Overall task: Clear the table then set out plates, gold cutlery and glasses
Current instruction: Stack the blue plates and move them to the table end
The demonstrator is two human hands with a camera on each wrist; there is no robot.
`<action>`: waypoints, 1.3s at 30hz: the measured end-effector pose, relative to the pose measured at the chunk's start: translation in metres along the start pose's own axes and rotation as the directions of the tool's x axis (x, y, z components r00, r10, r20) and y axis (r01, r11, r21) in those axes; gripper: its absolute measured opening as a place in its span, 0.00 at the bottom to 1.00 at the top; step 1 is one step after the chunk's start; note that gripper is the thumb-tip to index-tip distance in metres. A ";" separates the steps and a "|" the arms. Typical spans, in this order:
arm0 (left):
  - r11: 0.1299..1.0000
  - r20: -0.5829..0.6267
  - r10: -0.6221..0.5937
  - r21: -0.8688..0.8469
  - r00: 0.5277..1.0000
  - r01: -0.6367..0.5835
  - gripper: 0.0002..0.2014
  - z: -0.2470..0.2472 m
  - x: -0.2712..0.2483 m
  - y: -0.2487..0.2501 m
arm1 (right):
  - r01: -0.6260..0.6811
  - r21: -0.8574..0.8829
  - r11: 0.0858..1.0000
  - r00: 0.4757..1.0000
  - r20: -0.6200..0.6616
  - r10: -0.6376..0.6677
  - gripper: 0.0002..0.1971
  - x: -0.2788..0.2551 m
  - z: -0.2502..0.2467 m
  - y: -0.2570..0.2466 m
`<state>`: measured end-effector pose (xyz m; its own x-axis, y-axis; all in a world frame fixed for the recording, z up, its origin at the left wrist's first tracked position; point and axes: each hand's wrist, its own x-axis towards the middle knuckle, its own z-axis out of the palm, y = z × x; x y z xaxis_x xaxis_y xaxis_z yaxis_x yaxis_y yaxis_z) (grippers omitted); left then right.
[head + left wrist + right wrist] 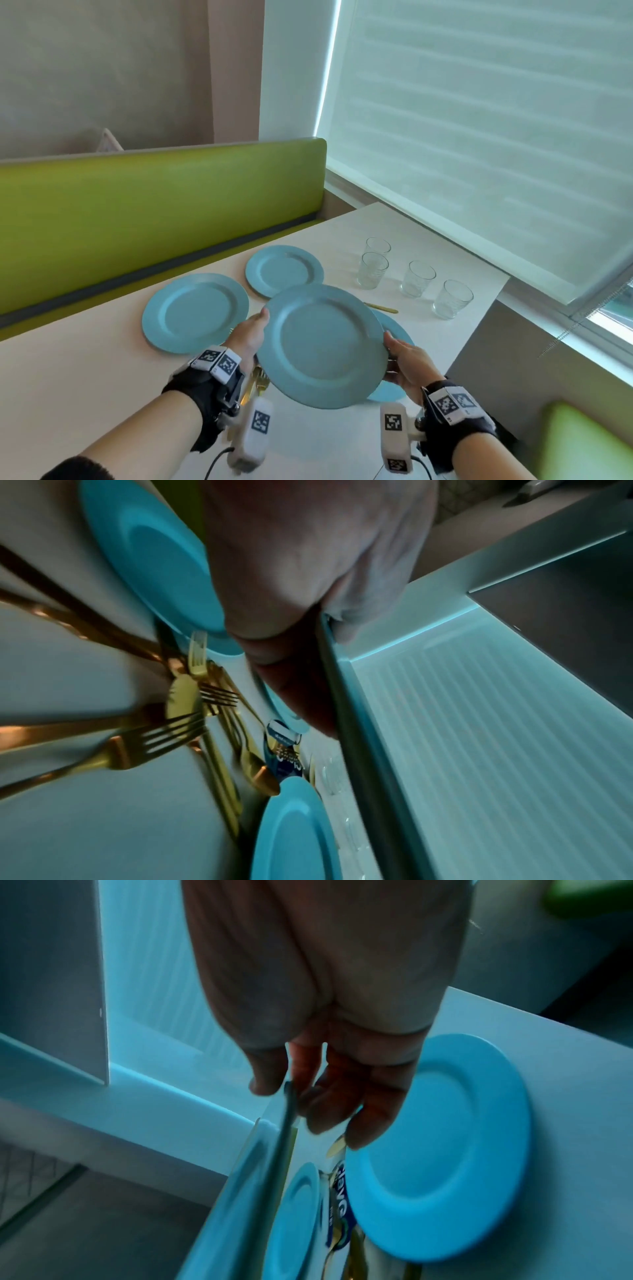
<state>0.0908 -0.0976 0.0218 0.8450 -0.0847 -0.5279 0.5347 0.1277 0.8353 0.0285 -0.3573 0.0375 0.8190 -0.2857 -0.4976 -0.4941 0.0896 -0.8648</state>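
I hold a blue plate (323, 346) tilted above the white table (85, 377), between both hands. My left hand (260, 325) pinches its left rim and my right hand (390, 353) pinches its right rim, thumbs on top and fingers underneath. In the wrist views the held plate appears edge-on (359, 750) (270, 1172). Another blue plate (394, 329) lies on the table partly under it. Two more plates (195, 311) (284, 270) lie near the bench side. A heap of gold cutlery (192, 704) sits below my left hand. Several clear glasses (372, 270) stand to the right.
A green bench (154, 212) runs along the table's far edge, with a second green seat (582, 442) at the right. A window with a blind (479, 137) borders the table's right side. A blue-and-white packet (282, 748) lies among the cutlery. One gold piece (382, 307) lies by the glasses.
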 end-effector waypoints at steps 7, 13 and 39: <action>0.997 -0.143 0.008 -0.077 0.990 -0.019 0.23 0.027 0.025 0.021 | -0.214 -0.388 0.897 0.933 -0.352 0.070 0.18 0.089 -0.069 0.021; 0.992 -0.231 -0.015 -0.125 0.973 -0.015 0.24 0.044 0.046 0.020 | -0.301 -0.393 0.869 0.928 -0.330 0.172 0.17 0.132 -0.085 0.052; 0.999 -0.220 0.008 -0.041 0.975 -0.017 0.26 0.103 0.055 0.026 | -0.018 0.195 0.981 0.978 -0.199 0.057 0.16 0.102 -0.074 -0.041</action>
<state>0.1514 -0.2012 0.0304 0.8291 0.1358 -0.5424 0.5199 0.1694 0.8372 0.1104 -0.4608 0.0270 0.7151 -0.4639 -0.5229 -0.4420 0.2794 -0.8524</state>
